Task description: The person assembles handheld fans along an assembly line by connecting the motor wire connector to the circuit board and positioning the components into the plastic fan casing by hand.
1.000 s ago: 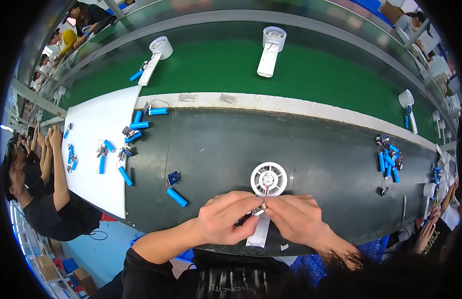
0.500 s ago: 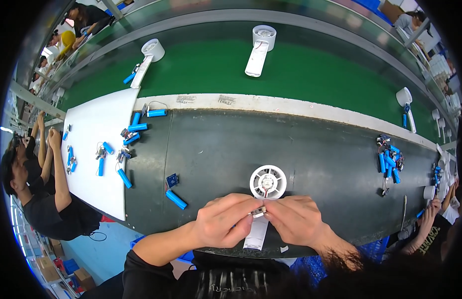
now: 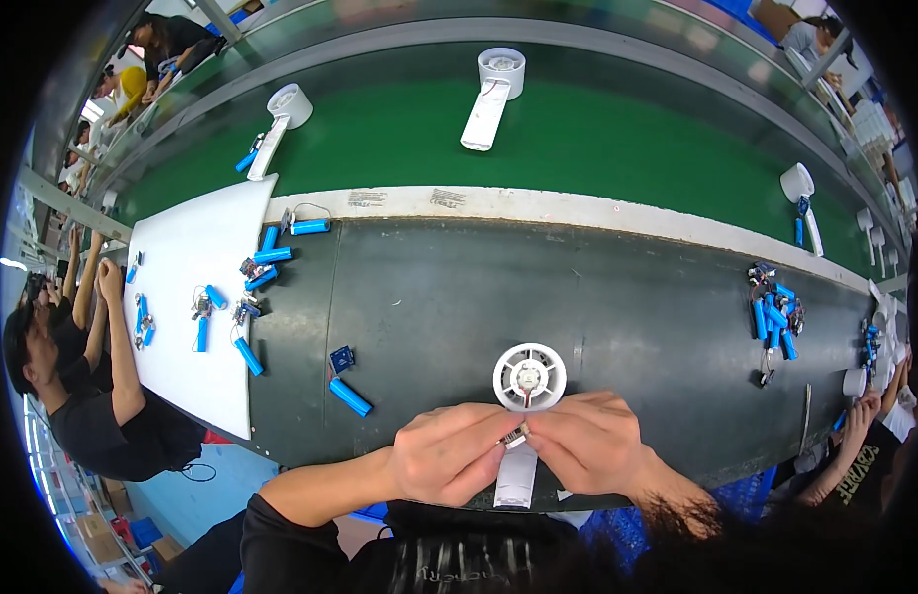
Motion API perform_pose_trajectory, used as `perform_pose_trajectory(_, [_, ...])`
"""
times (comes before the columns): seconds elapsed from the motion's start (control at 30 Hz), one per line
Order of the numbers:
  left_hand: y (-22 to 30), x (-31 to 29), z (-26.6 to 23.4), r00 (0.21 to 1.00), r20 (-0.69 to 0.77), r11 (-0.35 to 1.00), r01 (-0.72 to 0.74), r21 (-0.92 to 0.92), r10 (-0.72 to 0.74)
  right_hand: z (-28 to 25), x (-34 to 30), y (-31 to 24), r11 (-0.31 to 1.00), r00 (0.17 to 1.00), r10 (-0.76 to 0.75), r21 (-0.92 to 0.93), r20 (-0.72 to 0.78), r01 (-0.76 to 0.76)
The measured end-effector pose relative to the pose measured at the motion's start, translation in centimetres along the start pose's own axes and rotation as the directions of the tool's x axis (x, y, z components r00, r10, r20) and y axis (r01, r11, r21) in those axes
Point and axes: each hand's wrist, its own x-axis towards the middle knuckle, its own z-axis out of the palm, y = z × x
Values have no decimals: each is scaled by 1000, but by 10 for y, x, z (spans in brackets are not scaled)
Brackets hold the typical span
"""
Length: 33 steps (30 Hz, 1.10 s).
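Both left hand and right hand pinched a small component, fingertips closed; the white fan had slid toward the near edge of the table

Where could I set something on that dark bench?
Bare bench lies between the white fan and the battery pile at right, up to the pale ledge; another patch separates the fan from the lone battery. Crowded: the right edge of the white sheet, and around the left hand and right hand.
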Motion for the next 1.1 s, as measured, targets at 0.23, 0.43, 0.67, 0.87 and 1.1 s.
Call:
perform_pose_trajectory(0.23, [-3, 3, -2, 988, 44, 987, -149, 66, 146, -2, 3, -3, 997, 998, -30, -66, 50, 33])
perform_pose_trajectory(0.43, [0, 4, -2, 976, 54, 966, -216, 140, 210, -1, 1, 1, 990, 994, -77, -116, 77, 86])
perform_pose_trajectory(0.67, [-2, 0, -4, 976, 60, 974, -214, 71, 210, -5, 1, -2, 998, 985, -48, -34, 163, 55])
perform_pose_trajectory(0.87, [-4, 0, -6, 970, 68, 971, -235, 50, 232, -8, 4, -2, 1000, 977, -18, -9, 213, 20])
perform_pose_trajectory(1.1, [-4, 0, -15, 981, 152, 992, -127, 6, 125, -4, 11, 0, 999, 975, -13, -43, 222, 23])
